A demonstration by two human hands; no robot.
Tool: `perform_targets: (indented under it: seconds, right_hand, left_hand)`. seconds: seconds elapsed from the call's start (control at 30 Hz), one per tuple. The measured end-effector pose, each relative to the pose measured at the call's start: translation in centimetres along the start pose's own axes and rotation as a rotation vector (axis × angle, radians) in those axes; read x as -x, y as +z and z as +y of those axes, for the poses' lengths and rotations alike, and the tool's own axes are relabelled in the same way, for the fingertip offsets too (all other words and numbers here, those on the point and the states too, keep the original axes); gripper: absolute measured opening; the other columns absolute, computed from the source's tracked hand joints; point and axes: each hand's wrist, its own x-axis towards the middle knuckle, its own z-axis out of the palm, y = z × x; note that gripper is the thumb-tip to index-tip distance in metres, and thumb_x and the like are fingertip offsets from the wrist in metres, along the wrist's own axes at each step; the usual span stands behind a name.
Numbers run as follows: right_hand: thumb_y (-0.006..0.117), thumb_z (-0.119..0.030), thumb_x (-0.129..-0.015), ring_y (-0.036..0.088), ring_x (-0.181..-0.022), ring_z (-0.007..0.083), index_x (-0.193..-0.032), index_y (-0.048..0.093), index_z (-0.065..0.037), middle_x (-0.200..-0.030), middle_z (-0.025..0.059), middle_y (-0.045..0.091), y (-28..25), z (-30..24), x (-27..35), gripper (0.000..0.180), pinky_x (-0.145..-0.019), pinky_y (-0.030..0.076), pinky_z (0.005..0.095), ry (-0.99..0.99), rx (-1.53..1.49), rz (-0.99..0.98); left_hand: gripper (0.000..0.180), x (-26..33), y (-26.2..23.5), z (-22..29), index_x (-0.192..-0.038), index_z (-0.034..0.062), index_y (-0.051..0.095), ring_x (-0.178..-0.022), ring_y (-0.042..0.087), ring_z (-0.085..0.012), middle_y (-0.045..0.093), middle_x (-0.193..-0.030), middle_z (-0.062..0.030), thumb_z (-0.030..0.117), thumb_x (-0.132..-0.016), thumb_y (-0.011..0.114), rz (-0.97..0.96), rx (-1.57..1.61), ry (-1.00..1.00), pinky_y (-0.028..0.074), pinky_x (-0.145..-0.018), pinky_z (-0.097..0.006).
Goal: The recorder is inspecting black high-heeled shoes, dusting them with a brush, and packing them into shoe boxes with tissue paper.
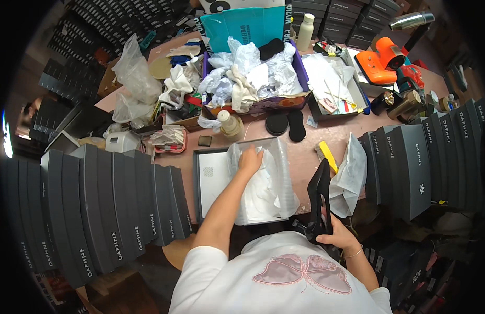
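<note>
My left hand (250,160) reaches into a grey shoe box at the far end of its lining, fingers bent around white tissue paper (261,191). A translucent wrapping sheet (288,201) lies under and around the paper. The box's white inner panel (213,180) shows on the left. Off the box's right side, my right hand (339,234) is closed on black high-heeled shoes (317,193), held upright; whether one or two is hard to tell. Next to the shoes lie a white pouch (350,180) and a yellow-backed brush or block (327,156).
Grey shoe boxes stand in rows at left (98,209) and right (410,167). Behind the work spot are a purple-edged carton (302,68) of crumpled paper, a cream pump bottle (229,124), black insoles (297,125), an orange tape dispenser (378,65) and a pink basket (172,148).
</note>
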Motion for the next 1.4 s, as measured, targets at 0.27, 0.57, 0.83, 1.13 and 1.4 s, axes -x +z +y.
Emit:
perform_targets:
  seconds: [0.27,0.57,0.83,1.13,1.4]
  right_hand:
    - [0.086,-0.026,-0.058,0.050,-0.116,0.0200,-0.136,0.037,0.006,-0.124,0.0132,0.052,-0.9,-0.2,0.8,0.098,-0.103,0.037,0.0321,-0.102,-0.150,-0.052]
    - [0.085,-0.033,-0.057,0.058,-0.107,0.0300,-0.133,0.039,0.006,-0.115,0.0218,0.057,0.8,-9.3,-1.7,0.097,-0.095,0.044,0.0390,-0.270,-0.512,-0.771]
    - [0.084,-0.034,-0.057,0.059,-0.107,0.0277,-0.134,0.038,0.006,-0.121,0.0182,0.056,3.8,-6.0,-4.2,0.098,-0.094,0.046,0.0399,-0.018,-0.414,-0.683]
    - [0.082,-0.036,-0.062,0.057,-0.110,0.0273,-0.133,0.036,0.009,-0.118,0.0189,0.055,2.4,-8.7,-2.1,0.096,-0.098,0.041,0.0383,-0.218,-0.367,-1.029]
    - [0.083,-0.041,-0.063,0.055,-0.113,0.0272,-0.136,0.032,0.009,-0.121,0.0207,0.055,1.1,-4.7,0.1,0.103,-0.099,0.041,0.0390,-0.142,-0.600,-0.821]
  left_hand:
    - [0.020,3.2,-0.7,2.3,-0.095,-0.0026,0.064,-0.071,0.064,-0.0176,0.066,-0.079,-0.0108,0.016,-0.087,0.061,0.183,0.755,-0.084,0.052,-0.066,-0.033]
    - [0.011,8.7,-19.0,7.6,-0.089,0.0004,0.061,-0.076,0.052,-0.0059,0.062,-0.093,-0.0025,0.008,-0.083,0.056,0.060,1.079,0.368,0.042,-0.072,-0.021]
    - [0.024,14.6,-12.5,1.8,-0.110,0.0000,0.059,-0.093,0.058,-0.0089,0.063,-0.105,-0.0036,0.018,-0.093,0.059,0.114,1.323,-0.191,0.047,-0.081,-0.026]
    - [0.016,10.4,-22.2,8.1,-0.092,-0.0037,0.061,-0.083,0.059,-0.0339,0.059,-0.094,-0.0181,0.011,-0.086,0.059,0.483,0.304,0.500,0.046,-0.076,-0.036]
    - [0.021,10.8,-18.3,10.4,-0.097,-0.0028,0.057,-0.084,0.057,-0.0346,0.057,-0.083,-0.0167,0.008,-0.080,0.061,0.193,0.119,0.543,0.046,-0.073,-0.041]
